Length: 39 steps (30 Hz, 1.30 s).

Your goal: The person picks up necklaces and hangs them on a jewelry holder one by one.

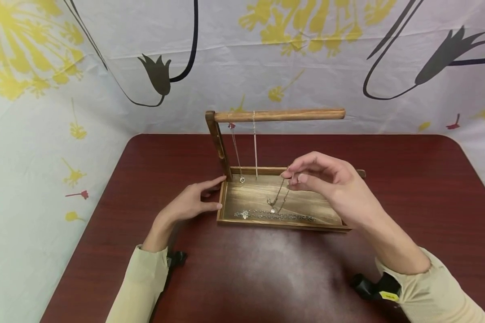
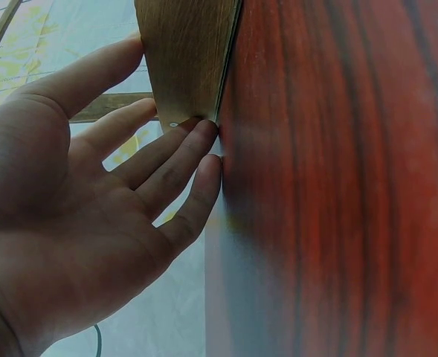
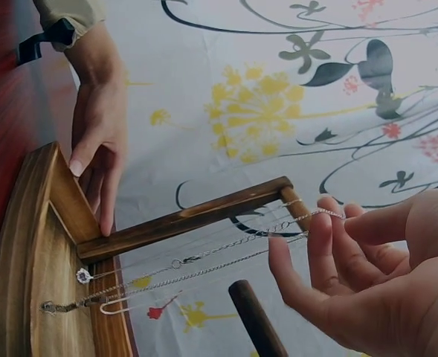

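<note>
My right hand (image 1: pixel 331 184) pinches a thin chain necklace (image 1: pixel 272 210) between thumb and fingertips, over the wooden jewelry stand's tray (image 1: pixel 283 225). Its chain (image 3: pixel 192 259) hangs down in a loop, with a small pendant low over the tray floor. My left hand (image 1: pixel 187 202) rests its fingers and thumb, nearly straight, against the tray's left end. Seen from the left wrist, the fingertips (image 2: pixel 206 134) touch the wood. Another necklace (image 1: pixel 245 215) lies stretched along the tray's front. From the bar (image 1: pixel 279 115) hang a necklace with a flower pendant (image 1: pixel 242 179) and a second chain (image 1: pixel 255 148).
The bar is held up by a post (image 1: pixel 218 143) at the tray's left rear and its right end is free. Behind the tray, a wooden rod end (image 1: pixel 361 173) shows past my right hand. A dark red table (image 1: pixel 165 157) meets a patterned cloth (image 1: pixel 210 89) at the back.
</note>
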Tool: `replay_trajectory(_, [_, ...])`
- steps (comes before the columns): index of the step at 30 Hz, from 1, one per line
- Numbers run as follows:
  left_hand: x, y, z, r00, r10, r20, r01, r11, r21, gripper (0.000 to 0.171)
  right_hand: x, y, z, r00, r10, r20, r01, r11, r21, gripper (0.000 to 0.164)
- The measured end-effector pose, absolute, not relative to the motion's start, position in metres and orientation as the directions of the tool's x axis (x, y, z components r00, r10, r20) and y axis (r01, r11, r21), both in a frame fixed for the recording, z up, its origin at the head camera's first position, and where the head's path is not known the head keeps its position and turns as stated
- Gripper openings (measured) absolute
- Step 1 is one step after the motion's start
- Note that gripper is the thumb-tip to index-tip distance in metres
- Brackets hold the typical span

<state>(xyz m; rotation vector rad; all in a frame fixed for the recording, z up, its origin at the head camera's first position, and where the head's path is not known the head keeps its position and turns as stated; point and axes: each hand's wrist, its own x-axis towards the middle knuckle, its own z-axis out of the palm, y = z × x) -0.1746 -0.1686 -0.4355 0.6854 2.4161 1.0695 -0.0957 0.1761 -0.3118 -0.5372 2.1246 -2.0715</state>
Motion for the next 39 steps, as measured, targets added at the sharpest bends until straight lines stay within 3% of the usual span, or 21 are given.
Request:
replay_trajectory(23, [-0.174,-0.168,-0.436,-0.796,0.579,-0.177,0.249,0.58,0.776,0.076,-0.09,0.194,-0.294,-0.917,-0.316,0.244,-0.182,-0.212,-0.96,0.022])
replay_trajectory(31, [-0.173,-0.169,-0.436,-0.796,0.575,-0.189,0.235,0.583,0.778,0.076,-0.091,0.205,-0.294,-0.897,-0.322,0.303,-0.19,-0.338,-0.922,0.039])
replay_trajectory(39, [-0.174,-0.168,-0.434,-0.794,0.57,-0.21,0.219,0.591,0.776,0.076,-0.083,0.217,-0.284,-0.917,-0.3,0.264,-0.204,-0.217,-0.955,0.051])
